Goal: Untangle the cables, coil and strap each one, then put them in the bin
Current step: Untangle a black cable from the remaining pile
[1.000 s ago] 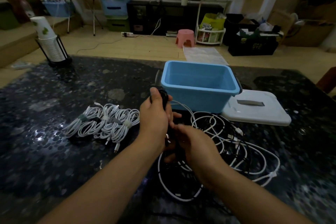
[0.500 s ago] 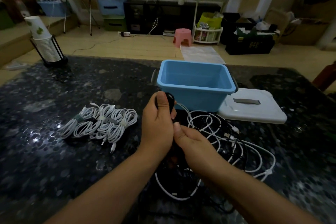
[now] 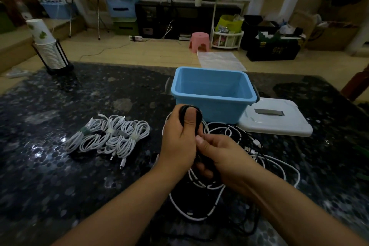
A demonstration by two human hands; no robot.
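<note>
The left hand (image 3: 180, 140) grips a black cable (image 3: 190, 110) wound into a small coil, thumb pressed across its top loop, held up just in front of the bin (image 3: 214, 99). The right hand (image 3: 223, 158) touches the left from below, fingers curled around the same black cable. Under both hands a tangle (image 3: 245, 158) of white and black cables lies loose on the table (image 3: 69, 175). To the left, well apart from the tangle, four strapped white coils (image 3: 108, 138) lie side by side. The blue bin stands open, with its white lid (image 3: 277, 121) flat beside it on the right
</note>
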